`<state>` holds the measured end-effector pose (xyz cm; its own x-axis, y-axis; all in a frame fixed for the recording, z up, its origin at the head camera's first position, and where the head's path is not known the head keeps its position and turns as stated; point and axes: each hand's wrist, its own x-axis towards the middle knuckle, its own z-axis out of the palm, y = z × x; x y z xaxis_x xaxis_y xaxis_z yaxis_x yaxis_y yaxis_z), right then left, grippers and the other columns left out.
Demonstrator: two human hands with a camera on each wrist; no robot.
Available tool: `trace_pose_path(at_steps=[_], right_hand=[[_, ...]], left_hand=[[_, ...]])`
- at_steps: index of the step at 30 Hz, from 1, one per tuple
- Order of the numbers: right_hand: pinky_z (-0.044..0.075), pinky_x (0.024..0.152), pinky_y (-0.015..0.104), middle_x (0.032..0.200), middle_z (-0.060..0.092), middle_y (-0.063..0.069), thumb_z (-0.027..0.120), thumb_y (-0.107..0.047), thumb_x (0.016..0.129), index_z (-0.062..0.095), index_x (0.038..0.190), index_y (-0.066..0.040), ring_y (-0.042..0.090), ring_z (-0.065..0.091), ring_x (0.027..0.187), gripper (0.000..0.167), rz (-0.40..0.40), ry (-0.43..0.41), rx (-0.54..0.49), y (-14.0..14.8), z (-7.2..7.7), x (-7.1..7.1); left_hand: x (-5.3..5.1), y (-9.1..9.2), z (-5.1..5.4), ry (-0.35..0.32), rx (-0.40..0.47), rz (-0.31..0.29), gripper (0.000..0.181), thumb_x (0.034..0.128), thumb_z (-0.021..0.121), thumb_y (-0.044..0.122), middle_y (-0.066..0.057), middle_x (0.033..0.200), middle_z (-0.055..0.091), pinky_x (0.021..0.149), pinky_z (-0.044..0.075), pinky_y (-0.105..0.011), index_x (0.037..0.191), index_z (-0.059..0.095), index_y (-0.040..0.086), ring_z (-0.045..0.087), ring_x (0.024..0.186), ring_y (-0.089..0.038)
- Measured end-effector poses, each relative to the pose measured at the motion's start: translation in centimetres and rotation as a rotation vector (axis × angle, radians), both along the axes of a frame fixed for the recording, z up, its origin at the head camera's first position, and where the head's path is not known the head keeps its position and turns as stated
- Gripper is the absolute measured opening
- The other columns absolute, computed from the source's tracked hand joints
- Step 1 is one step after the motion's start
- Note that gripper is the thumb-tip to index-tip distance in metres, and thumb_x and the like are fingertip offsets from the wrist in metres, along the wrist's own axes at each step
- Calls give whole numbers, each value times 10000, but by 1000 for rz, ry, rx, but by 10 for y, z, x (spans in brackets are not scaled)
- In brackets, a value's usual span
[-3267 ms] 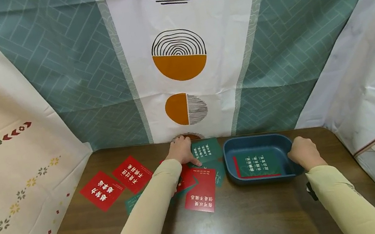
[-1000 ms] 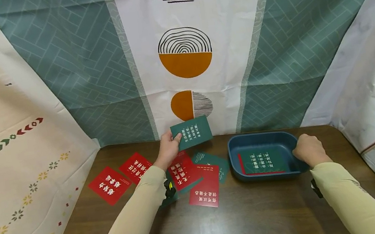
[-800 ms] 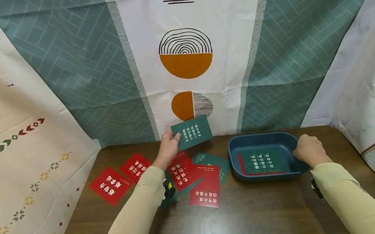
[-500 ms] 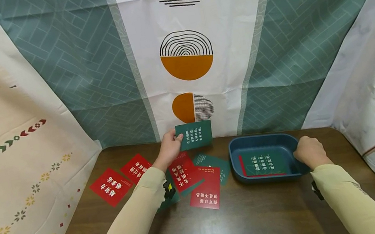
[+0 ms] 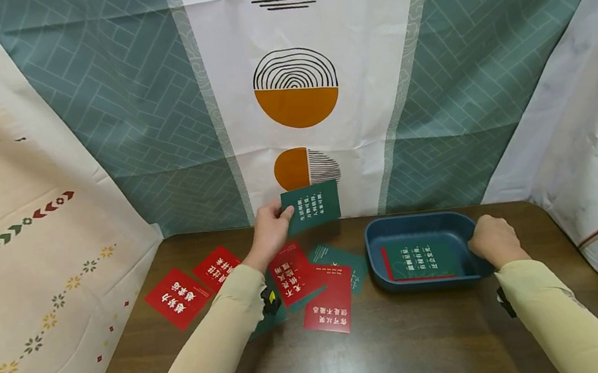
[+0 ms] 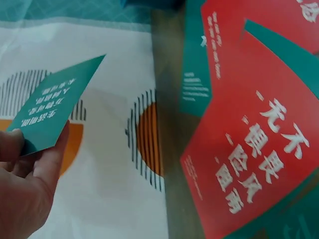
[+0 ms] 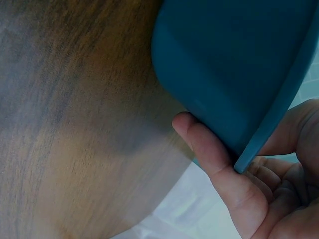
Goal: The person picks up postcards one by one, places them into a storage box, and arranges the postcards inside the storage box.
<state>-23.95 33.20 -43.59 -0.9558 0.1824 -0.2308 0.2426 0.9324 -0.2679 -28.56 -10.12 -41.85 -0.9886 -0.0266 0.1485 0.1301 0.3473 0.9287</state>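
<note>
In the head view my left hand [image 5: 272, 233] pinches a green card [image 5: 314, 205] by its left edge, thumb on the printed face, raised above the table's back edge. The left wrist view shows the same green card [image 6: 60, 107] tilted between thumb and fingers of the hand [image 6: 30, 184]. My right hand [image 5: 494, 242] grips the right end of a blue tray [image 5: 410, 219]. A green card [image 5: 419, 260] lies in that tray over something red. In the right wrist view the hand [image 7: 249, 184] has fingers beneath the rim of the tray [image 7: 214, 64].
Red and green cards overlap below my left hand, among them a red card [image 5: 329, 302], another red card [image 5: 291, 272] and a green card [image 5: 340, 261]. Two more red cards, one at the far left [image 5: 178, 298], lie by my left forearm. Fabric hangs behind the brown table [image 5: 396, 354].
My left hand has picked up the green card from the back of the pile and lifted it; lately the card has shifted slightly and tilted. The right hand keeps its grip on the tray.
</note>
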Motion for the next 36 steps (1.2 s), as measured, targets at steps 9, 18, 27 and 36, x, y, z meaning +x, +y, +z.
trace_pose_path(at_steps=[9, 18, 27, 36], right_hand=[[497, 546, 452, 944, 587, 378, 581, -124, 768, 559, 969, 165, 443, 592, 748, 353, -6, -5, 0, -1, 3, -1], [498, 553, 455, 915, 594, 365, 561, -113, 776, 564, 943, 164, 419, 591, 724, 324, 4, 12, -15, -3, 3, 3], [492, 537, 449, 921, 590, 361, 568, -120, 779, 559, 954, 157, 399, 583, 714, 327, -13, 1, -20, -2, 1, 5], [492, 535, 460, 957, 578, 382, 574, -119, 776, 562, 988, 165, 434, 585, 750, 355, -19, 8, -6, -3, 2, 3]], left_hand=[[1, 18, 22, 49, 105, 101, 230, 870, 668, 259, -88, 887, 712, 621, 540, -272, 1032, 699, 100, 657, 718, -191], [6, 31, 38, 96, 61, 93, 155, 859, 681, 248, -50, 825, 704, 595, 506, -277, 957, 721, 136, 619, 696, -179], [5, 43, 41, 76, 125, 89, 220, 835, 709, 207, -93, 847, 697, 547, 511, -241, 995, 682, 58, 628, 659, -210], [9, 65, 44, 64, 173, 41, 288, 830, 714, 186, -48, 754, 628, 505, 434, -208, 1050, 632, 20, 547, 602, -139]])
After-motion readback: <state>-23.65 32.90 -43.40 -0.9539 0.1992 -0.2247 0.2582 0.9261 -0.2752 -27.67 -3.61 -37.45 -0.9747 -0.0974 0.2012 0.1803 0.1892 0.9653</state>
